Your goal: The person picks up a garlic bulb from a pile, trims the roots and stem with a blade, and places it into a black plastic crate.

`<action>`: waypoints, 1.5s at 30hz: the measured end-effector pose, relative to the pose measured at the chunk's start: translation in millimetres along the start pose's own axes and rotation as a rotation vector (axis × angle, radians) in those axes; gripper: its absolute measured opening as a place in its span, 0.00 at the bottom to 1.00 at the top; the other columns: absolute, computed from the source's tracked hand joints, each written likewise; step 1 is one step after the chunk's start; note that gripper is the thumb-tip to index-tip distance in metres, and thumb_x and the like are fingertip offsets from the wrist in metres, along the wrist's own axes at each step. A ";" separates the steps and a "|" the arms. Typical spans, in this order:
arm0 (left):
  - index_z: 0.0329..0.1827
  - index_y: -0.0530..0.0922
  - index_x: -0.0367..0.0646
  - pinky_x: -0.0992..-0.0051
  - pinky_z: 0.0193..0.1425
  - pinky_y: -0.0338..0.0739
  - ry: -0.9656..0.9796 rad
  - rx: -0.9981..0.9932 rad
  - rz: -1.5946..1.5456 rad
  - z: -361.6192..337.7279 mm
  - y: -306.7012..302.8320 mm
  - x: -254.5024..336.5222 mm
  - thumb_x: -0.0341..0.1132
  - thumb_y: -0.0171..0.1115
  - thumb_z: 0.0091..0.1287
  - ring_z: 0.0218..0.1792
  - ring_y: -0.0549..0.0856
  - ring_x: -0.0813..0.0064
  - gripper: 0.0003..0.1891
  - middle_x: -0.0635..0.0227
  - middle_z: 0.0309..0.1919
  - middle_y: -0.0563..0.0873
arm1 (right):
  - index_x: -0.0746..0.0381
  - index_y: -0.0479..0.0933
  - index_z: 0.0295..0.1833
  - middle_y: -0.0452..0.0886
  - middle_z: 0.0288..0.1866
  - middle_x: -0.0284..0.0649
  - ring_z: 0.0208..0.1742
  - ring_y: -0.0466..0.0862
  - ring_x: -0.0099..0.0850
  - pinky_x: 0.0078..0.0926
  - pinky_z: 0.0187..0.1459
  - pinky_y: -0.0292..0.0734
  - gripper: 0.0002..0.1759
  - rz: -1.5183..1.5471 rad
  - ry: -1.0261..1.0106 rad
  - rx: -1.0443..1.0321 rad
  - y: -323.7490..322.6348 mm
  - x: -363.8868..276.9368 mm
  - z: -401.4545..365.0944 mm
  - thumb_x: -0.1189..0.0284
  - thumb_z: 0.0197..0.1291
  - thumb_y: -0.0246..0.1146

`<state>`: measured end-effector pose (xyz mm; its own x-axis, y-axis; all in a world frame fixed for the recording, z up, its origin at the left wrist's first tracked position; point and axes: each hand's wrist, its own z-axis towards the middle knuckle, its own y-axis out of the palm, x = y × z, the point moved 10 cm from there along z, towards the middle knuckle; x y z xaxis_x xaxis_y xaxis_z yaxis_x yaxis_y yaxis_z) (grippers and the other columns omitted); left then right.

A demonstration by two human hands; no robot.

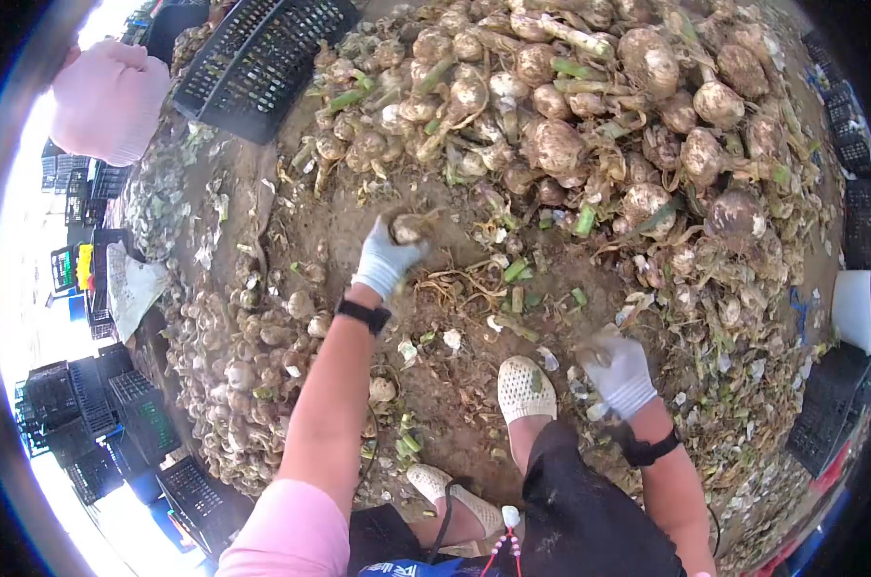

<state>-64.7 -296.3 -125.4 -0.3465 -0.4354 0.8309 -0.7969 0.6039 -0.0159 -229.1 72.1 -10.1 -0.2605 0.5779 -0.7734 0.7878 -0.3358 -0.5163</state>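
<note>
My left hand (385,262), in a white glove, is closed around a garlic bulb (408,229) with dry, straggly roots or leaves. It is over the bare soil between the heaps. My right hand (623,373), also gloved in white, is low at the right, near my shoe. Its fingers look curled, but motion blurs their tips, and what they hold, if anything, cannot be made out. Ahead rises a large heap of dirt-covered garlic bulbs (555,149), many with stems. To the left lies a pile of trimmed bulbs (238,370).
A black plastic crate (262,62) stands at the upper left, near a pink-clad part of another person (108,101). Stacked crates (84,404) line the left side; another crate (830,409) is at the right. Cut stems (517,269) and peeled skins litter the ground around my shoes (526,388).
</note>
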 end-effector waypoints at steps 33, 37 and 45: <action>0.57 0.71 0.39 0.73 0.51 0.79 0.207 -0.438 0.624 -221.9 142.1 69.2 0.36 0.75 0.44 0.46 0.85 0.72 0.35 0.59 0.44 0.84 | 0.66 0.80 0.38 0.81 0.33 0.55 0.36 0.83 0.47 0.37 0.40 0.79 0.13 -0.240 0.075 0.097 -18.9 40.6 12.7 0.68 0.51 0.66; 0.55 0.75 0.46 0.66 0.53 0.77 0.496 -0.646 0.841 -243.4 183.0 92.2 0.35 0.72 0.47 0.47 0.83 0.60 0.28 0.62 0.46 0.82 | 0.65 0.81 0.38 0.81 0.31 0.54 0.34 0.83 0.44 0.34 0.38 0.78 0.13 -0.210 0.153 -0.141 0.7 18.6 2.1 0.66 0.52 0.66; 0.48 0.77 0.53 0.67 0.43 0.74 1.156 -0.865 1.565 -281.0 217.9 73.7 0.35 0.57 0.54 0.42 0.79 0.67 0.16 0.74 0.42 0.79 | 0.62 0.80 0.34 0.81 0.28 0.51 0.32 0.81 0.50 0.42 0.37 0.78 0.12 -0.211 -0.244 -0.098 7.5 -65.2 27.8 0.65 0.53 0.59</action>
<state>-124.8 -9.2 88.7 0.3222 0.9057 0.2754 0.2641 0.1933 -0.9449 -221.7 11.2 26.2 -0.5401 0.4276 -0.7249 0.7491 -0.1484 -0.6456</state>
